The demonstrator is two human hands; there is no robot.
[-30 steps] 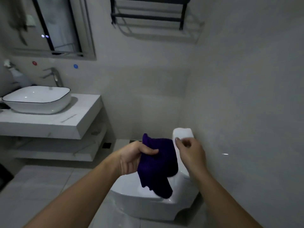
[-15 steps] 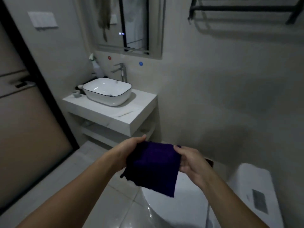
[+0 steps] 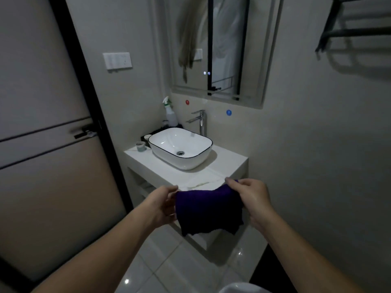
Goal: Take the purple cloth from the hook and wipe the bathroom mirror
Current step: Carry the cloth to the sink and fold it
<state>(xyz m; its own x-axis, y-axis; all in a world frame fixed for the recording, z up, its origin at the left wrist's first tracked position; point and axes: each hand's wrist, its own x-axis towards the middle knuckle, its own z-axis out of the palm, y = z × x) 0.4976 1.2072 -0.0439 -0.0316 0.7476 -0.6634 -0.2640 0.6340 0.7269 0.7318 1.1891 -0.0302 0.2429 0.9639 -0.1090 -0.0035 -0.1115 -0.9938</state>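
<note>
Home bathrm: basin point(image 3: 181, 148), mirror point(image 3: 218, 49), tap point(image 3: 200, 121).

Head view, angled down, facing vanity point(image 3: 228, 166)

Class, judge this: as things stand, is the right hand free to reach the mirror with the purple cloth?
Probably yes: the right hand grips the purple cloth, and nothing blocks the way up to the mirror.

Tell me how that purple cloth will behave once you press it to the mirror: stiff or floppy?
Probably floppy: the purple cloth sags between the left hand and right hand, its lower edge hanging ragged. It looks light, held by pinches alone. It will likely bunch against the mirror unless folded.
</note>
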